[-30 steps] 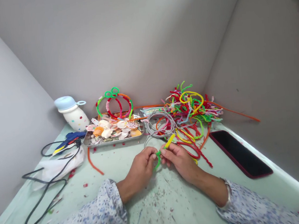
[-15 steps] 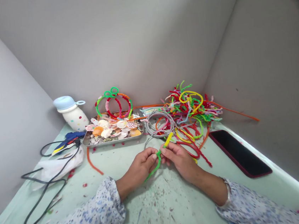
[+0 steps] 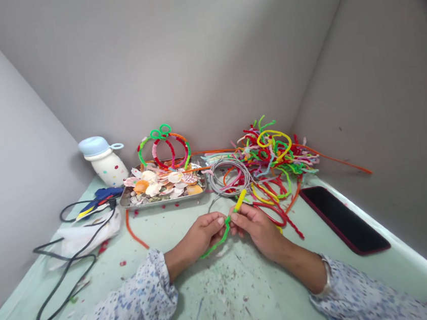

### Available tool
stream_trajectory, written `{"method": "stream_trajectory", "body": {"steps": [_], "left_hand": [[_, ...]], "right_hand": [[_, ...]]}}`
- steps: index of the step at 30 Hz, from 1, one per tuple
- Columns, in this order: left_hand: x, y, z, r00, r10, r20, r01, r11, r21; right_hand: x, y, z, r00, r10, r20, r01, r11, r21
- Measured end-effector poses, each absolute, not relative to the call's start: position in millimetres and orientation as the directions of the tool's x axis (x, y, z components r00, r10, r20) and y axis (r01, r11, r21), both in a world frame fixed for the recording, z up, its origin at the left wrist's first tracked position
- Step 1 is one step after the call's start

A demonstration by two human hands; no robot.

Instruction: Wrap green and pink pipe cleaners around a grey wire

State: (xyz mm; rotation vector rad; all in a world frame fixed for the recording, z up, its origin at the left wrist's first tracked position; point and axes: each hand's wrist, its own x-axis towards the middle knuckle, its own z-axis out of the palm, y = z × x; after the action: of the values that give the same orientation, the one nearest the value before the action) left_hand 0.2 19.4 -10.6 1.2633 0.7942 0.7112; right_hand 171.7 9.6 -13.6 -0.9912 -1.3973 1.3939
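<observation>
Both hands meet at the middle of the table. My left hand (image 3: 202, 235) pinches a green pipe cleaner (image 3: 219, 238) whose tail trails down and left under the fingers. My right hand (image 3: 256, 226) pinches the same piece where the green joins a yellow pipe cleaner (image 3: 240, 199) that sticks up and to the right from the fingertips. The fingertips of the two hands almost touch.
Beyond the hands lie a grey wire coil (image 3: 229, 177) and a tangled pile of coloured pipe cleaners (image 3: 274, 156). A metal tray of shells (image 3: 126, 203), a pipe-cleaner hoop (image 3: 164, 147), a white jar (image 3: 105, 161), a blue glue gun (image 3: 99, 197) with black cable and a dark phone (image 3: 344, 218) stand around.
The green piece was curled into a small loop between my fingers; now its tail hangs straighter, down and left. Both hands stay in place.
</observation>
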Motion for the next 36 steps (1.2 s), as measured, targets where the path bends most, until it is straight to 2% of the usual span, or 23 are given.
{"method": "stream_trajectory", "body": {"steps": [7, 11, 14, 17, 23, 28, 36], "left_hand": [[-2, 23, -14, 0.528, 0.829, -0.187, -0.043, 0.245, 0.968], [-1, 21, -7, 0.534, 0.83, -0.163, -0.123, 0.267, 0.956], [0, 18, -3, 0.55, 0.831, -0.08, -0.12, 0.174, 0.977], [2, 17, -7, 0.492, 0.87, -0.016, -0.071, 0.058, 0.996], [7, 18, -17, 0.354, 0.935, -0.015, -0.056, 0.037, 0.998], [7, 16, -18, 0.328, 0.944, 0.023, -0.107, 0.013, 0.994], [7, 11, -17, 0.259, 0.961, 0.095, -0.031, -0.091, 0.995]], "right_hand": [[172, 10, -13, -0.284, 0.957, 0.06, -0.052, 0.047, -0.998], [172, 13, -18, -0.272, 0.96, 0.062, -0.133, 0.027, -0.991], [172, 14, -23, -0.258, 0.965, 0.049, -0.199, -0.003, -0.98], [172, 14, -26, -0.255, 0.966, 0.031, -0.243, -0.033, -0.969], [171, 14, -28, -0.274, 0.962, 0.011, -0.281, -0.069, -0.957], [171, 14, -27, -0.271, 0.962, -0.005, -0.291, -0.087, -0.953], [171, 15, -25, -0.266, 0.964, -0.018, -0.286, -0.097, -0.953]]}}
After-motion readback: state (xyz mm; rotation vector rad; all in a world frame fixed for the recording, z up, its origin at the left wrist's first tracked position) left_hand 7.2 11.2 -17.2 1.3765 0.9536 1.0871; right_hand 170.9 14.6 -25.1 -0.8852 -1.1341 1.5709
